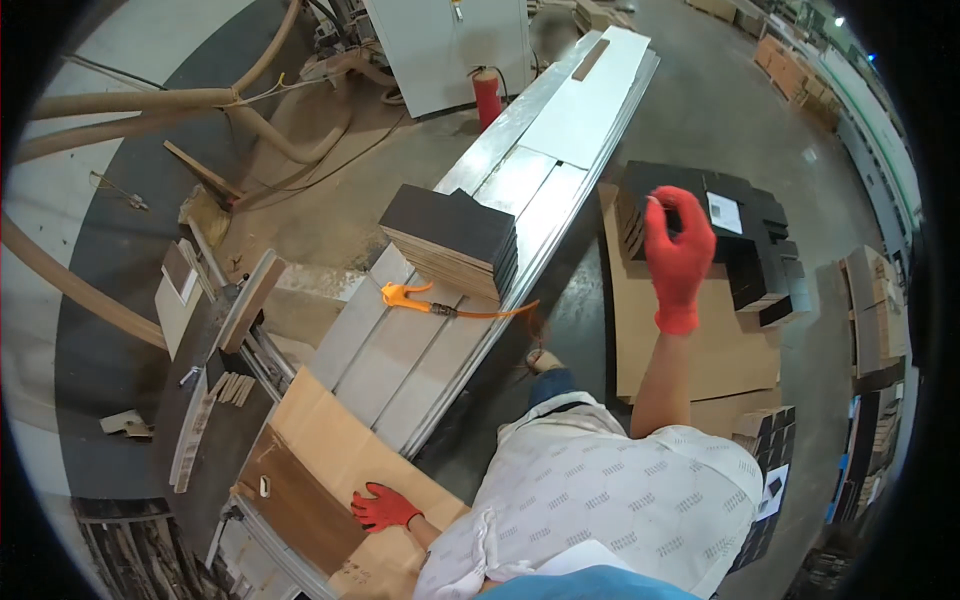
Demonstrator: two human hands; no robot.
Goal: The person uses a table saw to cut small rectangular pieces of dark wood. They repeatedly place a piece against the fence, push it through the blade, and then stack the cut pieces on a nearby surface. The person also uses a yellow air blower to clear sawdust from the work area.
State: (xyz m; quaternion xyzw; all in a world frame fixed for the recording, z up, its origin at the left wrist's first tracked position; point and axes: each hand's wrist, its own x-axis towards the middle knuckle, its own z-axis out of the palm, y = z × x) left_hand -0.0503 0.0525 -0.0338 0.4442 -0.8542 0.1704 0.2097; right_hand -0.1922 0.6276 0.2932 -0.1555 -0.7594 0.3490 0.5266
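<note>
My left hand (382, 508), in a red glove with dark fingertips, lies with fingers spread on a brown wooden panel (300, 490) and the light board edge beside it. My right hand (682, 255), also red-gloved, is raised at the right with its fingers curled and the thumb meeting them in a pinch. Anything held there is too small to make out. Below it in the picture is a stack of dark panels (745, 195) on flat cardboard (650, 330). An orange air blow gun (408, 296) with an orange hose rests on the metal machine table (400, 350).
A stack of dark-faced boards (450, 235) stands on the machine table. A white sheet (590, 100) covers the table's far end, near a red fire extinguisher (486, 97) and a grey cabinet (450, 50). Tan hoses (140, 100) run across the left. More stacked boards (875, 310) stand far right.
</note>
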